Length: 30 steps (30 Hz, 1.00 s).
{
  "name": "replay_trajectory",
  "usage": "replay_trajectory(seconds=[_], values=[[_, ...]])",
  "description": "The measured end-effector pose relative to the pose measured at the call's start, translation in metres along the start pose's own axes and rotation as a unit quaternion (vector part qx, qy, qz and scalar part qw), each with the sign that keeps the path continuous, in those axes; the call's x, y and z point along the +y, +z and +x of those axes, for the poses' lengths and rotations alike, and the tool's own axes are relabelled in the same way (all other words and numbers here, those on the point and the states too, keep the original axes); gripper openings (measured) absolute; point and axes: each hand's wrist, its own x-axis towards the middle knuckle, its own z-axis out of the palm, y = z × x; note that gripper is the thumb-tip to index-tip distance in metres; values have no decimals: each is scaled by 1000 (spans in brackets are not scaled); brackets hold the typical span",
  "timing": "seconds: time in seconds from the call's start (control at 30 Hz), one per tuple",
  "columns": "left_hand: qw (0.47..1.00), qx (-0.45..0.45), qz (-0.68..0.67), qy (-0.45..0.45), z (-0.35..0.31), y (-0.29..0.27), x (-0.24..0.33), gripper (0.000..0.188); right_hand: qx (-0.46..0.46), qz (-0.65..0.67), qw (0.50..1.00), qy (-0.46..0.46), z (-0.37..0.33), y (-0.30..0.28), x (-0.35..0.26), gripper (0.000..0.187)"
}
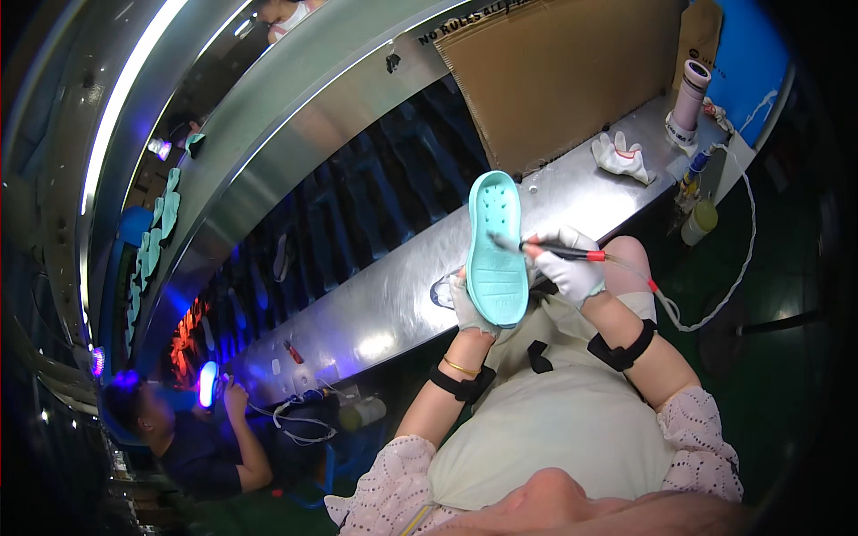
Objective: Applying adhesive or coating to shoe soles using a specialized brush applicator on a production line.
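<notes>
A turquoise shoe sole (pixel 498 299) is held up in front of me, its inner face with small holes and ridges turned upward. My left hand (pixel 468 313), in a pale glove with bare fingertips, grips its lower left edge; some of the fingers are hidden behind it. In my right hand (pixel 572 270), also gloved, is a brush (pixel 563 252) with a black handle and a red band. The grey bristles lie over the middle of the sole and seem to touch it. From the handle's end a pale tube (pixel 675 308) runs off to the right.
A metal ledge (pixel 393 308) runs along the conveyor. A cardboard sheet (pixel 563 85), white glove (pixel 623 159) and pink flask (pixel 688 103) stand or lie at far right. A co-worker (pixel 210 438) at lower left holds a brightly lit sole. Turquoise pieces (pixel 147 255) line the far left.
</notes>
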Motion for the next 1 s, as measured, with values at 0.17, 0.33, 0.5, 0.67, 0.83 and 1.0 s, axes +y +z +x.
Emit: replay_trajectory(seconds=[0.17, 0.33, 0.5, 0.67, 0.83, 1.0], values=[[998, -3, 61, 10, -5, -16, -5, 53, -16, -75, 985, -151, 2, 11, 17, 11], [998, -10, 59, 18, -10, 6, -6, 69, -12, 76, 997, -22, 7, -4, 4, 9], [992, -69, 102, -9, -16, 9, -12, 74, 3, -88, 956, -279, 42, -13, 3, 16], [988, -85, 115, 49, -12, -7, 0, 64, -109, -221, 926, -286, -10, -2, -2, 22], [994, -10, 99, 45, -17, -9, 9, 63, -192, -118, 954, -197, -22, -13, 3, 12], [979, -42, 200, 10, -20, -10, 11, 71, -60, -170, 942, -284, 19, -29, -18, 13]])
